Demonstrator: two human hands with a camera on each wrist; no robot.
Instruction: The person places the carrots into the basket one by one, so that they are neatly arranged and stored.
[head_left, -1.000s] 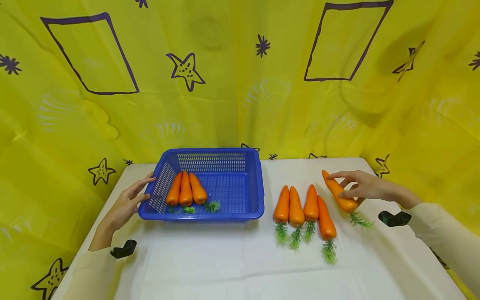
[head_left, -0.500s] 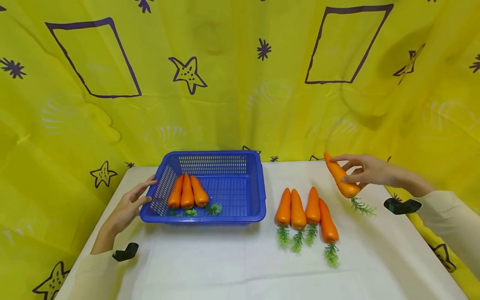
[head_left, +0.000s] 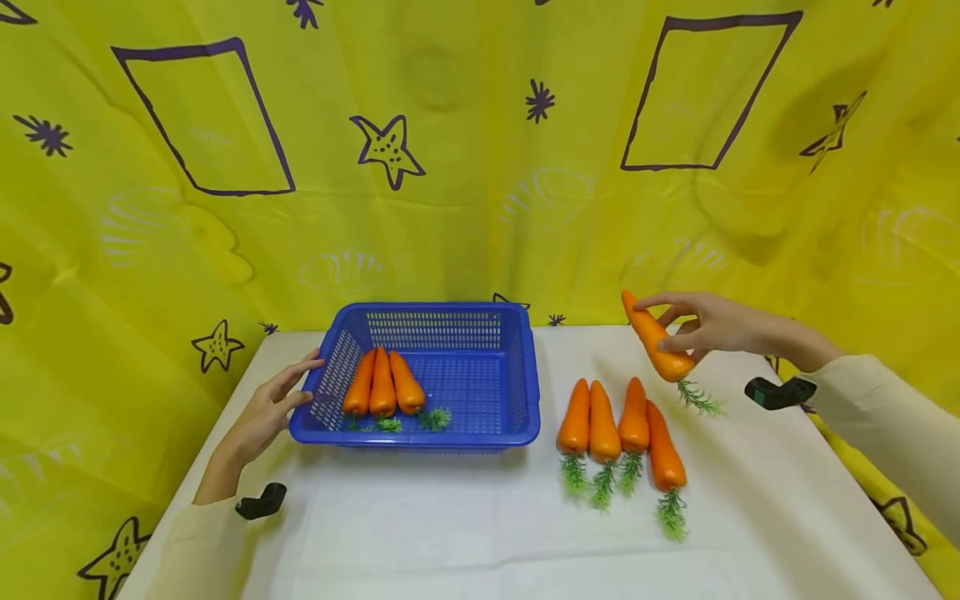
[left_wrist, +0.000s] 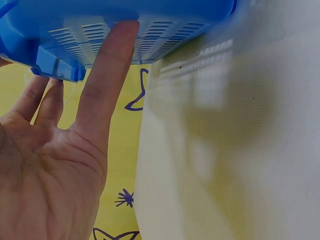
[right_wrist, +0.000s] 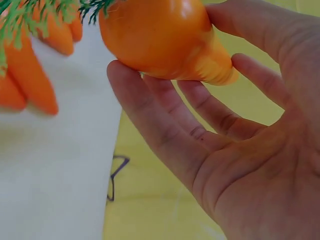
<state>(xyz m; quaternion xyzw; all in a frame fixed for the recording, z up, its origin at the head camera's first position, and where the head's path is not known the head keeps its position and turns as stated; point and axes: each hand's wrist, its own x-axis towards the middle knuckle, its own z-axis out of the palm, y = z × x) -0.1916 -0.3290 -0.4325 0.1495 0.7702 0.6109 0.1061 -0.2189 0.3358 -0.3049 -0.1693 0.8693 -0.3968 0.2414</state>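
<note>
My right hand (head_left: pixel 720 323) holds an orange carrot (head_left: pixel 658 346) with a green leafy top, raised over the table's back right, tip pointing up and left. In the right wrist view, thumb and fingers pinch the held carrot (right_wrist: pixel 155 32) around its body. My left hand (head_left: pixel 262 412) touches the left side of a blue plastic basket (head_left: pixel 420 438). In the left wrist view its fingers are fairly straight against the perforated basket wall (left_wrist: pixel 170 30). Three carrots (head_left: pixel 382 387) lie side by side in the basket's left part, leafy ends toward me.
Several carrots (head_left: pixel 603 421) lie in a row on the white table (head_left: pixel 420 525), right of the basket, leafy tops toward me. A yellow patterned curtain (head_left: pixel 465 208) stands behind and at both sides. Black cameras (head_left: pixel 780 393) sit on both wrists.
My right hand has lifted the carrot off the table, up and then a little left. My left hand stays at the basket's side. The head view has shifted slightly.
</note>
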